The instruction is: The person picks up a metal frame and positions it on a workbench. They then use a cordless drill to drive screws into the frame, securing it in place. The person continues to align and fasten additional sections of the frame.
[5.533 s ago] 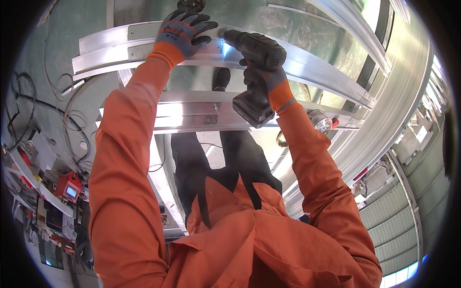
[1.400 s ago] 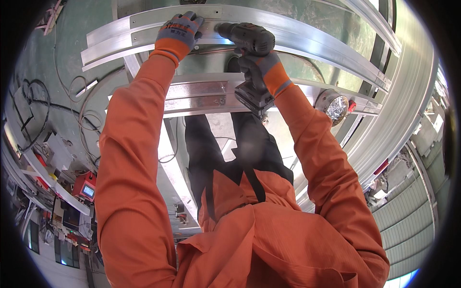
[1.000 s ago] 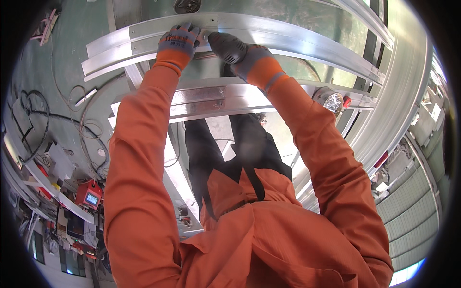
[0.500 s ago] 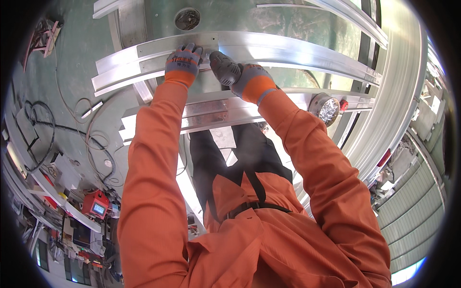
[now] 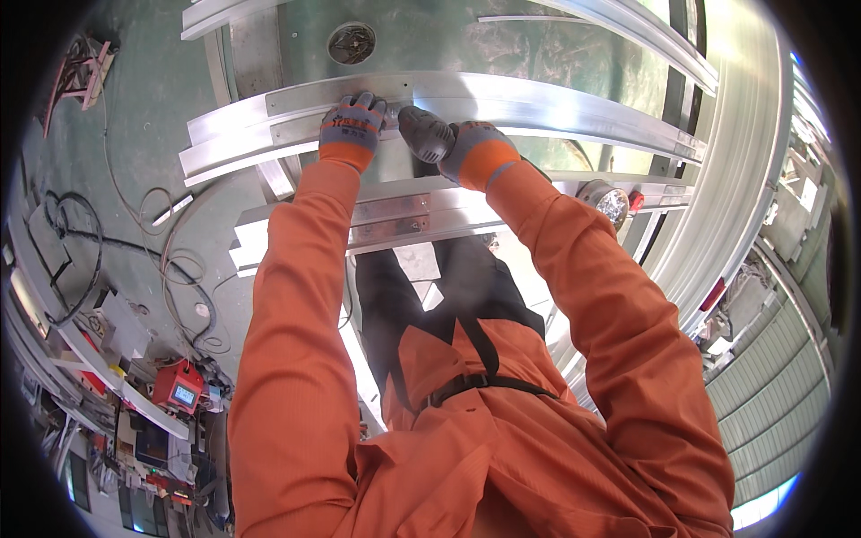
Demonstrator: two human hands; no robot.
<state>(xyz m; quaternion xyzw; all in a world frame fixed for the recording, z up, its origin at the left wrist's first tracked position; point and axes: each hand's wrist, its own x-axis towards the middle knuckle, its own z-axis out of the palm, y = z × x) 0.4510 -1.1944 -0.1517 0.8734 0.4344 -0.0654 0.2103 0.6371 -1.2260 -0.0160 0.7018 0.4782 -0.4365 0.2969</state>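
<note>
Drill [image 5: 428,134], held in the fingers of the right hand [image 5: 481,154], faces the metal rail [image 5: 538,106]; the left hand [image 5: 352,133] seemingly braces it, though whether its fingers clasp I cannot tell.

On my feed, the green floor [image 5: 157,117] serves as base support. A reddish stand [image 5: 85,76] rests on it at ten o'clock, black cable [image 5: 115,240] lies looped at nine, and a round dish [image 5: 352,43] sits at eleven. The far metal beam [image 5: 516,105], spanning ten to two, carries the left hand [image 5: 352,132].
</note>
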